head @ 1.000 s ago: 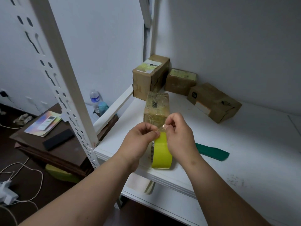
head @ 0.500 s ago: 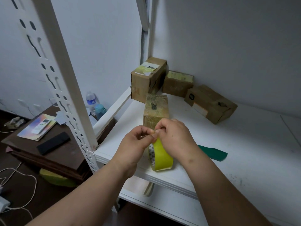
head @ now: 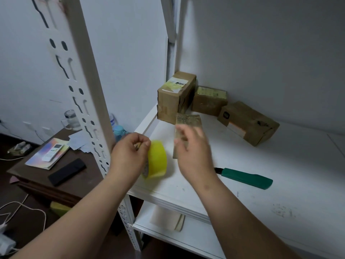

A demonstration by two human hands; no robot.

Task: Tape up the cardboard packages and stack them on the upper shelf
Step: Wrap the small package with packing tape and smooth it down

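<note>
Tape roll (head: 156,159), yellow, stands on edge near the front left corner of the white shelf (head: 280,174), with the left hand (head: 128,156) curled round its left side, fingers pinched together at the top. The right hand (head: 192,148) is blurred, fingers loosely spread in front of an upright box (head: 188,121), not clearly gripping anything. Three more boxes (head: 175,98) sit at the back. A green cutter (head: 244,178) lies to the right.
</note>
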